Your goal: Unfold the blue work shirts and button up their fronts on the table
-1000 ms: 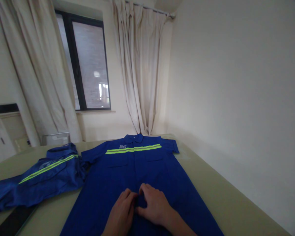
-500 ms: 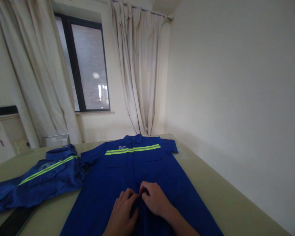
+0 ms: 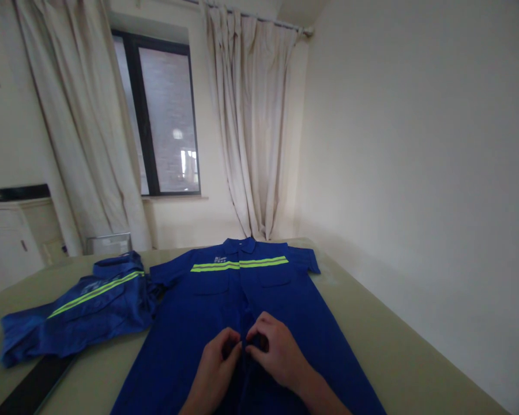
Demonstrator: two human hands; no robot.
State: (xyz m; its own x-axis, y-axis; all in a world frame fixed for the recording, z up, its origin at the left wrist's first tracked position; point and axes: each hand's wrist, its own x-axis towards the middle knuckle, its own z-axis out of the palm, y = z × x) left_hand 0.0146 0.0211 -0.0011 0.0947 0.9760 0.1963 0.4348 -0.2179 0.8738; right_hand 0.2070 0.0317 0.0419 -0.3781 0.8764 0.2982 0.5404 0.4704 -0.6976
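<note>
A blue work shirt [image 3: 207, 311] with a collar, short sleeves, chest pockets and a yellow-green reflective stripe lies spread on the table, its collar pointing away from me. My left hand [image 3: 218, 360] pinches the edge of the shirt's front opening between thumb and fingertips. Just to its right, my right hand [image 3: 277, 349] pinches the opposite edge of that opening. The cloth is slightly raised between them, and the fingertips are close together. Whether a button sits between the fingers is too small to tell.
A second blue garment [image 3: 99, 311] with the same stripe lies crumpled on the left, partly over a dark flat strip [image 3: 34, 386]. The greenish table [image 3: 372, 334] runs along the white wall [image 3: 415, 173]. Curtains [image 3: 255, 115] and a window [image 3: 168, 115] stand behind.
My fingertips have moved slightly apart, and a gap in the shirt front now shows above them. The view has shifted a little to the left.
</note>
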